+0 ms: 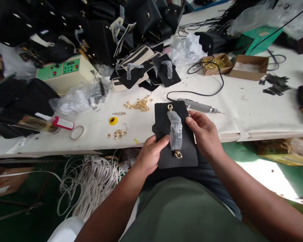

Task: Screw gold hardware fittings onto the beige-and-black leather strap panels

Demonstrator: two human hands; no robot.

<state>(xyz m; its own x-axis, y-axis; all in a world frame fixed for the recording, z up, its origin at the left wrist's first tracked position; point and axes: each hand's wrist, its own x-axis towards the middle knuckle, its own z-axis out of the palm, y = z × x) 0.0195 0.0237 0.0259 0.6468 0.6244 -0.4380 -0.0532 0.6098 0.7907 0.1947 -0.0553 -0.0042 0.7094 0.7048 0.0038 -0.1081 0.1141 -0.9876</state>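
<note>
Green shirt (181, 208) foremost; black panel (188, 143) held between left grip (151, 153), right grip (204, 132).

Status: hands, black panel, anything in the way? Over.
Left hand and right hand hold black panel. Wrapped handle on its face. Grey power tool on table, partly behind panel.

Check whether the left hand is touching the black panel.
Touching. The head view shows the left hand at the black panel's edge, its thumb laid over the front.
</note>
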